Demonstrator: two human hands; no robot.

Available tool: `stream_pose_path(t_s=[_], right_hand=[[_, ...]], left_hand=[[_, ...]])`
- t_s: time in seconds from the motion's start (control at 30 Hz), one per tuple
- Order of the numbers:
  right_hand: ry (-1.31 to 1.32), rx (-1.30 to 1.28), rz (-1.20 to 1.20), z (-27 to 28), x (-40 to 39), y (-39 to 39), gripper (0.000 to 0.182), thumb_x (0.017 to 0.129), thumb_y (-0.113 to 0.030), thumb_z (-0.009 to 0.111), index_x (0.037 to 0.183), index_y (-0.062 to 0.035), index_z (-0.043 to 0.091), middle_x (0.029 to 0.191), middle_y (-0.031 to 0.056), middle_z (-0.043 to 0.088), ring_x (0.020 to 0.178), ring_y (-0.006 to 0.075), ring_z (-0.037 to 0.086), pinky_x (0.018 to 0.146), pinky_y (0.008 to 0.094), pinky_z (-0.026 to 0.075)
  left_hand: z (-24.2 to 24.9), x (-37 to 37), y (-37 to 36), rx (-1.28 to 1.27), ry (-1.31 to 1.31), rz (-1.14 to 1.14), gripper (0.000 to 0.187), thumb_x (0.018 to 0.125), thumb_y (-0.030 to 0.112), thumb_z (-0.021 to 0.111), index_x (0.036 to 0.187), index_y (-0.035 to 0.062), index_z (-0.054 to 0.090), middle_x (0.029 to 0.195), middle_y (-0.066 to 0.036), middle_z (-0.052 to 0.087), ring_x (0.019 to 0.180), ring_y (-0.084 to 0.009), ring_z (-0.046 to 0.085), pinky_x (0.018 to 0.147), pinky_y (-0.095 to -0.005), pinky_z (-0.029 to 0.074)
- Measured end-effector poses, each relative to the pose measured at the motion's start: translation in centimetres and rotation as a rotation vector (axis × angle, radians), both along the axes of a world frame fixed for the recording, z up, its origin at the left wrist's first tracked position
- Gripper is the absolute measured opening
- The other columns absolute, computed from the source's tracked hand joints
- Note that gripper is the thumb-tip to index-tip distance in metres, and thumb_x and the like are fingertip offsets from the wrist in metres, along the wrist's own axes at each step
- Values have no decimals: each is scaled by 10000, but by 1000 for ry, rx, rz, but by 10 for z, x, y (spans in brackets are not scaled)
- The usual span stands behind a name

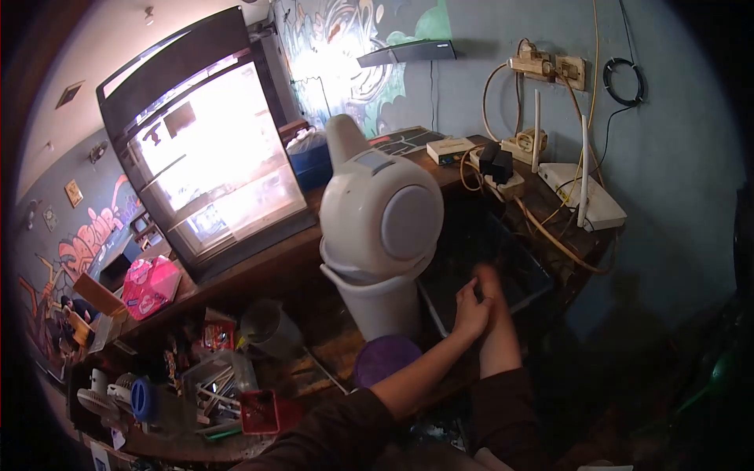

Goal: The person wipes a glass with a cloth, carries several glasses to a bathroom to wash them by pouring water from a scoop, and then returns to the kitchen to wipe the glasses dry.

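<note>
A dark tub sits right of the white bucket. The left hand and right hand meet over the tub; I cannot tell their grip. Around the bucket: one purple container in front, one two-antenna router rightward, one pink object leftward, lettering unreadable.

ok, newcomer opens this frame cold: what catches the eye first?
Probably the glaring window at upper left, mostly washed out to white. Next, the bulky white vessel near the middle, atop a white bucket. Then the left hand and right hand, close together over the dark bin.
</note>
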State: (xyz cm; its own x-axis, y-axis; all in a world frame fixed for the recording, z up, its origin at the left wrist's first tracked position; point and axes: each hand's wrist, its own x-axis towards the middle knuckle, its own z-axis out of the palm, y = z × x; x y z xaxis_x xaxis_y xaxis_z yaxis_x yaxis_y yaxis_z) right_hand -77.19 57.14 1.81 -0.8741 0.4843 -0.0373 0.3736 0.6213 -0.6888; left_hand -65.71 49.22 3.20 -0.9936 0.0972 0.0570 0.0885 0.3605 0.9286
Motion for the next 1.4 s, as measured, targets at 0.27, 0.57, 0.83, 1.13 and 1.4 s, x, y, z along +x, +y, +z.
stream_pose_path(t_s=[0.27, 0.57, 0.83, 1.13, 1.4], right_hand=[[761, 21, -174, 70, 181, -46, 204, 713, -15, 475, 881, -37, 588, 924, 135, 570, 856, 265, 551, 759, 343, 424], [780, -1022, 330, 94, 415, -110, 396, 699, -3, 578, 1059, -38, 417, 859, 14, 477, 783, 69, 459, 712, 200, 376], [639, -275, -214, 64, 618, -219, 269, 768, -119, 546, 1008, -24, 470, 906, 76, 507, 813, 164, 516, 721, 265, 411], [85, 13, -726, 51, 854, -384, 437, 703, -371, 616, 914, -28, 448, 868, 97, 438, 801, 235, 518, 669, 335, 425], [316, 275, -1477, 34, 999, -512, 102, 742, -125, 564, 784, -48, 511, 740, 103, 525, 651, 277, 545, 577, 343, 436]], left_hand=[[45, 136, -66, 364, 292, -188, 373, 769, 85, 486, 1117, 13, 374, 1142, -130, 367, 1125, -244, 335, 928, -331, 265], [65, 246, -168, 391, 248, -525, 514, 744, 161, 567, 1166, 16, 312, 1193, -155, 322, 1137, -263, 318, 927, -358, 273], [-3, 369, -255, 367, -420, -1347, 495, 742, 143, 606, 1144, 5, 353, 1010, -72, 502, 937, -127, 473, 833, -252, 368], [-33, 582, -257, 304, -1330, -1431, 386, 768, 228, 485, 1113, 87, 385, 1024, -49, 474, 925, -195, 477, 758, -338, 397], [-28, 788, -297, -51, -1414, -2311, 219, 793, 143, 482, 991, 86, 408, 943, -48, 479, 862, -150, 481, 722, -302, 404]])
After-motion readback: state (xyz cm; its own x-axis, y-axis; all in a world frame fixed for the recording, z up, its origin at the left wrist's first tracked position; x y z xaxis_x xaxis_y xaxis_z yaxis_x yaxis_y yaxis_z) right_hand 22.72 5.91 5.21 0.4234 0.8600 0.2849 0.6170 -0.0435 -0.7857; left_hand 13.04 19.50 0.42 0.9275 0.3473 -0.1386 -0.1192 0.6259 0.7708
